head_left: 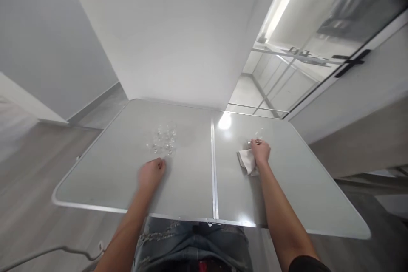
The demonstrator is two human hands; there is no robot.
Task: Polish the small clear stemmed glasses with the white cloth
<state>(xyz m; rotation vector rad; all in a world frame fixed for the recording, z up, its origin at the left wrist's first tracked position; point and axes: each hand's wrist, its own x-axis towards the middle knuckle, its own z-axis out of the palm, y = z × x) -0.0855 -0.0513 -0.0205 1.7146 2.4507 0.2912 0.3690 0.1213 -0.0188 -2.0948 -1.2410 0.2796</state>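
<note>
My left hand hovers over the grey table, fingers curled with nothing in them, just short of a cluster of several small clear glasses. My right hand rests on the right half of the table, gripping a white cloth that trails to its left. A single clear glass stands right at the fingertips of that hand; whether the fingers touch it is unclear.
A metal seam splits the tabletop down the middle. A white wall panel rises behind the table. Glass partition and door with a black handle stand at the right. A cable lies on the floor at lower left.
</note>
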